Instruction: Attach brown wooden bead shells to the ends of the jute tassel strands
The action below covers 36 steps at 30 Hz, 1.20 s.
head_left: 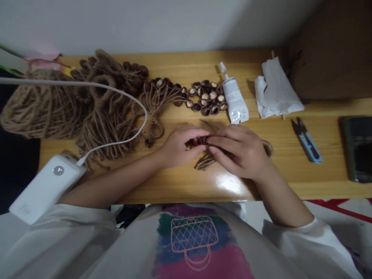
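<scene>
My left hand (184, 145) and my right hand (242, 149) meet over the front middle of the table. Both pinch a small dark brown nut shell (205, 140) between their fingertips, which hide most of it. Below my right fingers lies a bundle of brown jute cord (205, 162). Its looped end (267, 148) shows past the right hand, while the middle is covered. Just beyond my hands, several cut nut shells (205, 97), some with pale insides, lie in a cluster. A white glue tube (235, 101) with a nozzle touches the cluster's right side.
Left, a ball of jute twine (43, 104) lies beside knotted cord tassels (101, 128). A white power bank (48, 190) trails a white cable (136, 133) over them. Rightward are a white packet (277, 91), blue thread snips (308, 141), a dark phone-like device (360, 149) and a cardboard box (331, 50).
</scene>
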### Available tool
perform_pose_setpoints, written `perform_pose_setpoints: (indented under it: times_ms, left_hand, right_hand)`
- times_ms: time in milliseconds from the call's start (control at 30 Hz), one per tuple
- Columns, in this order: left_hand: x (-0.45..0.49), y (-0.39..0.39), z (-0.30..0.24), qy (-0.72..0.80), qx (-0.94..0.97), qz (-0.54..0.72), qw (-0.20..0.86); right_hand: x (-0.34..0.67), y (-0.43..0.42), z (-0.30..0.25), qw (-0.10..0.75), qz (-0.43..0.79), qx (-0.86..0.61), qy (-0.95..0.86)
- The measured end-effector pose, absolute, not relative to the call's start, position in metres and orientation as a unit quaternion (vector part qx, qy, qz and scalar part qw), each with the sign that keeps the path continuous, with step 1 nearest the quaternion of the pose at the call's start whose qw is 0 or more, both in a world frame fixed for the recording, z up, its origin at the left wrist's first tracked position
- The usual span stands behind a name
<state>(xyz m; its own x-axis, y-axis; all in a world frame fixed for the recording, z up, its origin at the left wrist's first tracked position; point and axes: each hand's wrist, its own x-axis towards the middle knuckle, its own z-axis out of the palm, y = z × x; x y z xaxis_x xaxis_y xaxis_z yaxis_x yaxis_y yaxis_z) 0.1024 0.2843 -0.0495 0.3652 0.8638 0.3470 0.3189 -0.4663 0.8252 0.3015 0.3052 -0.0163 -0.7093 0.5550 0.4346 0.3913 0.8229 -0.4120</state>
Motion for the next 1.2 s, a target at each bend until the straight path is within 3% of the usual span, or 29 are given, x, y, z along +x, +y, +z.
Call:
perform_pose_setpoints:
  times_ms: [333,633,1200]
  left_hand:
    - [0.103,0.2855,-0.0466,0.404,0.758,0.384,0.338]
    - [0.1033,0.2837,-0.0465,0.41,0.741,0.392,0.36]
    - [0.1025,0.2845,-0.0469,0.404,0.749,0.392,0.35]
  right_hand:
    - [0.3007,0.3047,-0.0152,0.244,0.122,-0.259,-0.927]
    - [0.3021,0.3045,-0.015,0.3,0.138,-0.269,-0.905]
    - [0.3006,0.3046,-0.0174,0.28,0.145,-0.251,-0.915]
